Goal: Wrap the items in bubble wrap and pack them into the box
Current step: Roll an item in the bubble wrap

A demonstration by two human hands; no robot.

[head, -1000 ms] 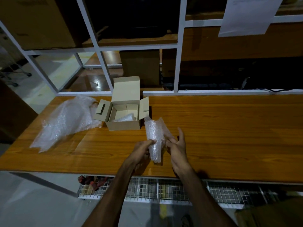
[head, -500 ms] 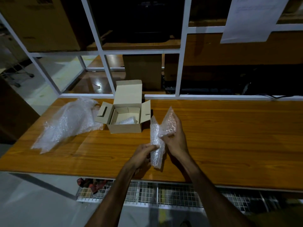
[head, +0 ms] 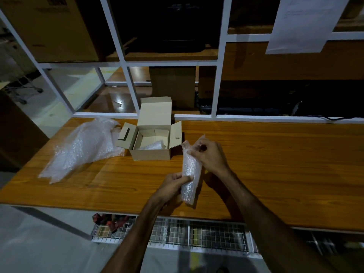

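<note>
An upright bundle wrapped in bubble wrap (head: pixel 190 174) stands over the wooden table's (head: pixel 275 164) near edge; the item inside is hidden. My left hand (head: pixel 171 184) grips its lower part. My right hand (head: pixel 210 155) pinches the wrap's loose top end, fingers curled over it. Just behind to the left sits a small open cardboard box (head: pixel 151 152), lid flap up, with another bubble-wrapped piece (head: pixel 152 145) inside.
A loose heap of bubble wrap (head: pixel 84 146) lies at the table's left. A white metal shelf frame (head: pixel 220 75) rises behind the table, holding cardboard cartons. A sheet of paper (head: pixel 303 24) hangs top right. A wire rack (head: pixel 197 235) runs under the table edge.
My right hand went from lying flat against the bundle to curling over its top end, folding the loose wrap down. My left hand kept its grip low on the bundle.
</note>
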